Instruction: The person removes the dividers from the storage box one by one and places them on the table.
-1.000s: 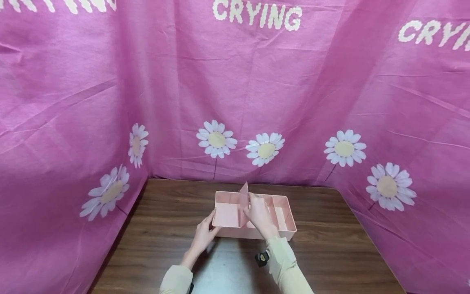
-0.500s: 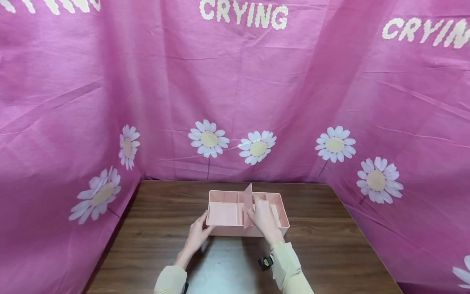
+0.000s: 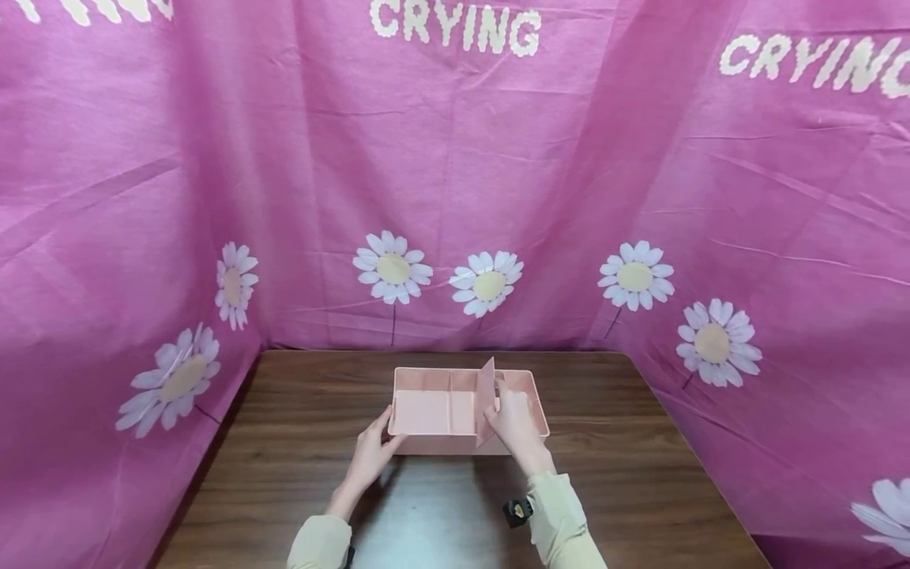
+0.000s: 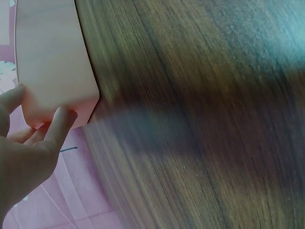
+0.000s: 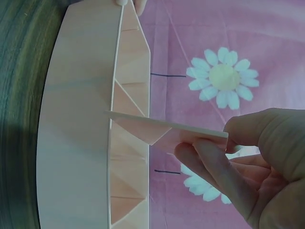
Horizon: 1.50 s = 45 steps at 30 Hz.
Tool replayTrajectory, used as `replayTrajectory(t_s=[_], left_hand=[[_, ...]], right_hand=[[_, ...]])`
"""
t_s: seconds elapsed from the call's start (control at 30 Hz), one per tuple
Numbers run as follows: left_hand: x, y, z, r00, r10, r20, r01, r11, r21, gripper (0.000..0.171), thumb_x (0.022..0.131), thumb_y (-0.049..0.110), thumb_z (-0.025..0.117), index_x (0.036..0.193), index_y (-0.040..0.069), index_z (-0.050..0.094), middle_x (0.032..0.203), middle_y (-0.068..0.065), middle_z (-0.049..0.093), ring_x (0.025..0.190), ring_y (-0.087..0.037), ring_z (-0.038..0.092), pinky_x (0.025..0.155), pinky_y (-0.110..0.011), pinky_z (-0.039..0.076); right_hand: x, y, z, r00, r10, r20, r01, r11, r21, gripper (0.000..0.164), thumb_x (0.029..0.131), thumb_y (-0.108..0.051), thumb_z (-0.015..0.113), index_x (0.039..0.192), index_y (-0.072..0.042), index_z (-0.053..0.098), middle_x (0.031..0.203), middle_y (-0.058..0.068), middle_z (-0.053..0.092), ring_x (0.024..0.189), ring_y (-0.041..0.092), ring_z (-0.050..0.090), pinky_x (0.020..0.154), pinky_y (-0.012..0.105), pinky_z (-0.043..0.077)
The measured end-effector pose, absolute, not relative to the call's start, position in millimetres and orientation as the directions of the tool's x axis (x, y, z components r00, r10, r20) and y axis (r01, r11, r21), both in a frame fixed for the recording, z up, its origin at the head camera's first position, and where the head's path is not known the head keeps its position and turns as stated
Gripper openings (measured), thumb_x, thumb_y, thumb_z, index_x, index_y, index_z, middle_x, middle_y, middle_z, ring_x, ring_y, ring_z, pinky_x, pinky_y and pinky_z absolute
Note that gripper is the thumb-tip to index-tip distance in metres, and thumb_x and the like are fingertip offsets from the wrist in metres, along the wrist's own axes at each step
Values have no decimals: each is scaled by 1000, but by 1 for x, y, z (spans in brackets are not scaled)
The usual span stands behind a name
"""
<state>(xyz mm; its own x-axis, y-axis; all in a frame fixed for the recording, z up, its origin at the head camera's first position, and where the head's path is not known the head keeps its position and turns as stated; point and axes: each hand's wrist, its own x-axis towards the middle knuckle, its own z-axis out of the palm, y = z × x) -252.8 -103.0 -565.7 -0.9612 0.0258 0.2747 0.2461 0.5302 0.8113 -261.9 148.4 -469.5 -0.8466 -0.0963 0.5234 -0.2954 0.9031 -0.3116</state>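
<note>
A long pale pink box (image 3: 435,446) with an open top and inner compartments stands on the table. My left hand (image 3: 371,454) holds its left end, the thumb at the front and fingers round the corner; the left wrist view shows fingers and thumb on the box (image 4: 55,52). Between thumb and fingers of my right hand (image 3: 517,427) is a thin pink divider (image 3: 486,399), upright and rising above the rim. In the right wrist view the divider (image 5: 186,134) crosses the box, its lower part partly inside. The right hand hides part of the right compartments.
Another divider (image 3: 450,403) stands inside the box, left of the held one. The brown wood-grain table (image 3: 298,419) surrounds the box. Behind and at both sides hangs a pink cloth (image 3: 441,174) with printed daisies and lettering.
The held divider and right hand have shifted right along the box, leaving more of the compartments left of them in sight. The left hand keeps its hold; the head view has shifted slightly.
</note>
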Motion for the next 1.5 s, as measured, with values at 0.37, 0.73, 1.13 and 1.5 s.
replayTrajectory(t_s=[0.37, 0.73, 1.13, 1.5], left_hand=[[-253, -99, -566, -963, 9, 270, 235, 521, 821, 58, 83, 9, 68, 133, -10, 45, 122, -31, 58, 93, -35, 67, 78, -37, 56], [-252, -99, -564, -971, 12, 238, 208, 525, 825, 60, 84, 12, 68, 134, -10, 43, 124, -31, 56, 96, -36, 67, 80, -37, 56], [-251, -106, -561, -979, 22, 201, 180, 553, 814, 63, 85, 18, 68, 136, -8, 41, 132, -28, 52, 102, -35, 65, 85, -40, 54], [-251, -104, -562, -979, 24, 202, 180, 567, 804, 63, 85, 17, 68, 136, -8, 42, 132, -29, 51, 102, -36, 65, 88, -43, 52]], right_hand=[[-254, 169, -462, -864, -13, 503, -255, 873, -416, 36, 67, 0, 67, 102, -1, 60, 74, 13, 69, 61, 25, 63, 55, 39, 51], [-247, 186, -463, -878, 50, 476, -201, 865, -461, 39, 67, 0, 65, 106, 2, 62, 86, 20, 72, 76, 34, 69, 64, 45, 55], [-225, 209, -466, -908, 145, 394, -99, 837, -537, 42, 73, -2, 66, 113, 7, 61, 93, 21, 71, 78, 30, 68, 70, 43, 54], [-200, 246, -469, -908, 261, 328, 33, 824, -565, 45, 72, -3, 62, 116, 6, 60, 97, 22, 71, 80, 32, 68, 72, 46, 52]])
